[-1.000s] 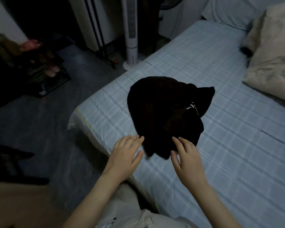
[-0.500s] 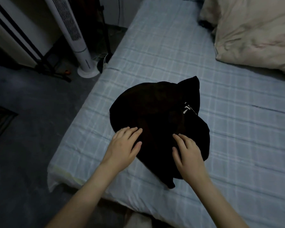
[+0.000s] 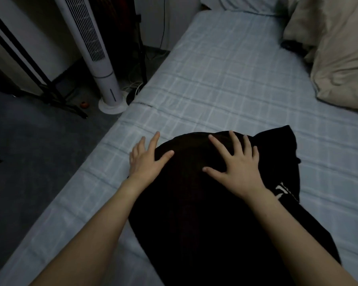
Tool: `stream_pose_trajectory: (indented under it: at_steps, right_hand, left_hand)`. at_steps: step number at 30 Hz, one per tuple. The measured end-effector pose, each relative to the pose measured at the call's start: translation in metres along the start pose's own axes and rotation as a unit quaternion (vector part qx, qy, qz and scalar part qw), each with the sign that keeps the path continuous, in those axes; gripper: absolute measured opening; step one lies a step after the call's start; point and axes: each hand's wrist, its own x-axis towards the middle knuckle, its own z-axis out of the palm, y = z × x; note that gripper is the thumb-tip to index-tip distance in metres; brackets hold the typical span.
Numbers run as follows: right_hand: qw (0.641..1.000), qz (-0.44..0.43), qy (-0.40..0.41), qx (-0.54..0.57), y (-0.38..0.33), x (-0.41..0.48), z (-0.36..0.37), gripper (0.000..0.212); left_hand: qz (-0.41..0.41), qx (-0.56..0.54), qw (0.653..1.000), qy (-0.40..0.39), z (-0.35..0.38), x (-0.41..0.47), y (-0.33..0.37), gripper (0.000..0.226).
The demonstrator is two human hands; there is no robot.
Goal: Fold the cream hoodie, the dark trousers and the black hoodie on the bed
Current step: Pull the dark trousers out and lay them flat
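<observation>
A black garment with a white print near its right side lies in a folded heap on the light blue checked bed, close to the bed's left edge. My left hand lies flat with spread fingers on the garment's far left edge, partly on the sheet. My right hand presses flat on the top of the heap, fingers spread. Neither hand grips the cloth. A cream fabric bundle lies at the far right of the bed; I cannot tell whether it is the cream hoodie or bedding.
A white tower fan stands on the dark floor beside the bed's left edge, with cables at its base. A black stand with splayed legs is left of the fan. A pillow lies at the head of the bed.
Both hands slid from the garment's near edge up to its far part and spread flat. The view has moved closer over the heap.
</observation>
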Motion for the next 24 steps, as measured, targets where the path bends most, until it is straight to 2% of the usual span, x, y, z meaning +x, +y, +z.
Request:
stream_pose_trajectory:
  at_steps: [2, 5, 6, 8, 10, 13, 17, 19, 21, 24]
  right_hand:
    - [0.997, 0.017, -0.07, -0.009, 0.011, 0.019, 0.023, 0.086]
    - [0.989, 0.016, -0.143, -0.029, 0.024, 0.011, 0.054, 0.084]
    - [0.99, 0.009, -0.132, -0.038, 0.026, 0.002, 0.06, 0.083]
    - [0.997, 0.0, -0.072, -0.035, 0.025, -0.019, 0.066, 0.075]
    - [1.0, -0.001, -0.014, 0.015, 0.018, -0.039, 0.064, 0.06]
    - [0.996, 0.019, 0.011, 0.088, 0.001, -0.075, 0.054, 0.041]
    - [0.985, 0.027, 0.041, 0.163, -0.017, -0.134, 0.014, 0.04]
    - [0.981, 0.018, 0.069, 0.181, -0.016, -0.169, -0.009, 0.043]
    - [0.984, 0.001, 0.058, 0.169, -0.013, -0.207, -0.024, 0.044]
    - [0.989, 0.01, -0.048, 0.137, -0.008, -0.249, -0.021, 0.046]
  left_hand:
    - [-0.019, -0.04, 0.997, -0.064, 0.017, 0.018, -0.015, 0.088]
    - [0.015, -0.139, 0.978, -0.154, 0.041, 0.014, -0.024, 0.089]
    - [0.027, -0.136, 0.977, -0.16, 0.045, 0.008, -0.026, 0.087]
    - [0.046, -0.116, 0.984, -0.124, 0.049, -0.007, -0.027, 0.084]
    - [0.057, -0.122, 0.988, -0.078, 0.046, -0.028, -0.024, 0.078]
    - [0.064, -0.131, 0.989, -0.039, 0.037, -0.066, -0.015, 0.065]
    - [0.08, -0.146, 0.986, -0.023, 0.009, -0.127, 0.004, 0.057]
    - [0.07, -0.158, 0.984, -0.042, -0.002, -0.162, 0.006, 0.058]
    - [0.061, -0.174, 0.98, -0.076, -0.002, -0.2, 0.001, 0.059]
    - [0.05, -0.158, 0.974, -0.156, 0.014, -0.246, -0.01, 0.058]
